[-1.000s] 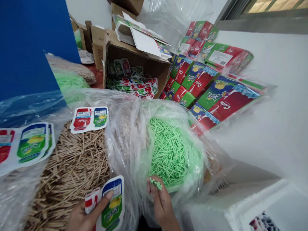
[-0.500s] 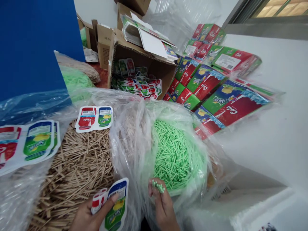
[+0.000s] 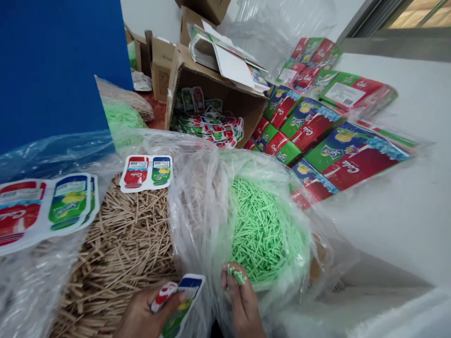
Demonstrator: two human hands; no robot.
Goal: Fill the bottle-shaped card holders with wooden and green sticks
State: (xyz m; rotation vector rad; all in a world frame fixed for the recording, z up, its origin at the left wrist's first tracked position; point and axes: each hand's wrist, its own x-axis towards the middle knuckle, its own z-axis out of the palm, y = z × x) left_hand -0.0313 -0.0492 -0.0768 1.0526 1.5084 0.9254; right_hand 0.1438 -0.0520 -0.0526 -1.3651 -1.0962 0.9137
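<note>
At the lower middle, my left hand (image 3: 146, 310) grips a folded cola-and-lemon printed card (image 3: 183, 307), its red half bent up beside the thumb. Under that hand spreads a plastic bag of brown sticks (image 3: 130, 234). My right hand (image 3: 243, 303) is closed around a small bunch of green sticks (image 3: 237, 274), whose ends poke out above the fingers. Just beyond it lies an open clear bag full of similar green sticks (image 3: 259, 230). Another printed card (image 3: 146, 173) rests on the far edge of the brown sticks.
More printed cards (image 3: 49, 206) lie on plastic at the left. A cardboard box (image 3: 214, 75) on its side holds a heap of cards. Stacked red, green and blue printed boxes (image 3: 352, 155) stand at the right by the white wall. A blue panel (image 3: 63, 65) rises at the upper left.
The card in my left hand has tilted and sunk lower, its red part rolled tighter. My right hand keeps its green sticks. The whole view has shifted slightly.
</note>
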